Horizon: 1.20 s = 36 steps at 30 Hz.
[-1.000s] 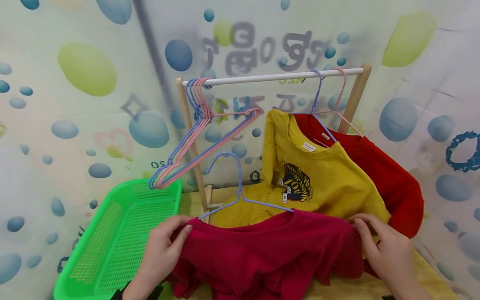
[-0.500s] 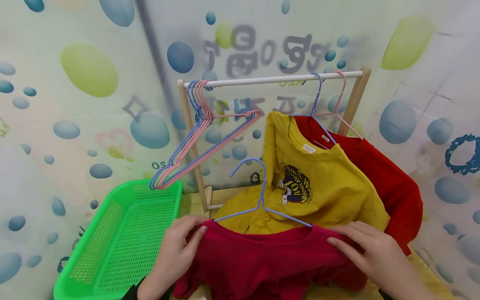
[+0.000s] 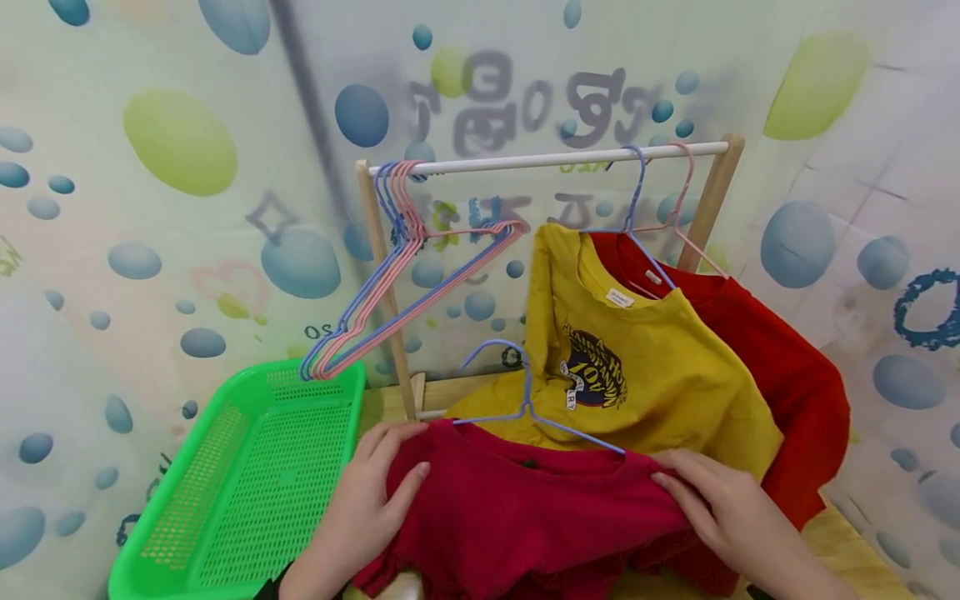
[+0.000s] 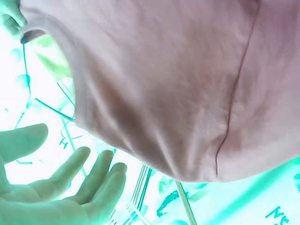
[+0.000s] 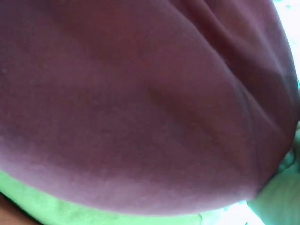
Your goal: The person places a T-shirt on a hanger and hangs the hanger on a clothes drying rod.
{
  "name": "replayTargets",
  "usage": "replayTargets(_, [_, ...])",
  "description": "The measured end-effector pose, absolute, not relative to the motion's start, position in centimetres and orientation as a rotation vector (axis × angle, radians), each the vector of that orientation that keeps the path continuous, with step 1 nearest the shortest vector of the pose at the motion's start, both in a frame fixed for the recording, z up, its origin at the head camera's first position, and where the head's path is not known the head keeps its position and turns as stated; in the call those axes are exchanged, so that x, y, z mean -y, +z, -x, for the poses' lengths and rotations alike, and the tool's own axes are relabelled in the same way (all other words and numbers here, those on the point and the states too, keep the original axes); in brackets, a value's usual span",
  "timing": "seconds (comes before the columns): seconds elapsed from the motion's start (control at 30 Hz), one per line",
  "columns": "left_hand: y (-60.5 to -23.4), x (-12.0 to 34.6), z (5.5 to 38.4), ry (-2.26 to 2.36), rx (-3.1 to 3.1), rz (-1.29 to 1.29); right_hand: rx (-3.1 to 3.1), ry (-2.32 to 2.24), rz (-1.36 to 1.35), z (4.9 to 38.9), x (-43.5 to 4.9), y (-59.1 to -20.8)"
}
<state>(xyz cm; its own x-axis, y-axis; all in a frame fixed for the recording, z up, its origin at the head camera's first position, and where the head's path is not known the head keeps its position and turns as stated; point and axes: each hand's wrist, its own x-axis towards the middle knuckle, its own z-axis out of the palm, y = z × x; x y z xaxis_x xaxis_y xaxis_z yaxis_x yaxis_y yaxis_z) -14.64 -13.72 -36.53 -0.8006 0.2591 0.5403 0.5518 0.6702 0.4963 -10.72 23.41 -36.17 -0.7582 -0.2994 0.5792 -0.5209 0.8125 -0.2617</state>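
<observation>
A crimson shirt [image 3: 517, 508] hangs on a blue hanger [image 3: 527, 410] whose hook rises out of the neckline. At the shirt's right shoulder, my right hand [image 3: 720, 500] pinches the cloth between thumb and fingers. My left hand [image 3: 382, 492] is by the other shoulder, thumb spread away from the fingers. In the left wrist view the left hand's fingers [image 4: 101, 180] are loosely extended beside the shirt's edge, with no cloth between them. Shirt fabric [image 5: 131, 108] fills most of the right wrist view.
Behind stands a rack with a white rail [image 3: 525, 161]. Several blue and pink hangers [image 3: 405, 250] hang at its left. A yellow shirt [image 3: 675, 367] and a red shirt [image 3: 795, 367] hang at its right. A green basket [image 3: 165, 492] stands at left on the wooden table [image 3: 840, 542].
The crimson shirt and hanger have shifted to the right. Both hands have drawn inward along the shoulders, and the left hand has loosened from the cloth it pinched.
</observation>
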Motion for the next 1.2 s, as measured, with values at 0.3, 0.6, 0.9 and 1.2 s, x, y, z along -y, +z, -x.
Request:
replayTargets(0.3, [-37.9,13.1,13.5,-1.121,2.508,0.592,2.316,0.468,-0.527,11.1,-23.8,-36.8])
replayTargets(0.6, [-39.0,12.4,13.6,-1.302,2.405,0.516,2.247,0.459,-0.363,11.4,-22.9,-37.0])
replayTargets(0.9, [-39.8,11.8,14.4,-1.391,2.316,0.446,2.084,0.515,-0.194,12.5,-22.0,-36.1])
replayTargets(1.2, [-40.6,11.8,14.7,-1.457,2.342,0.399,2.065,0.558,-0.094,13.8,-21.8,-34.5])
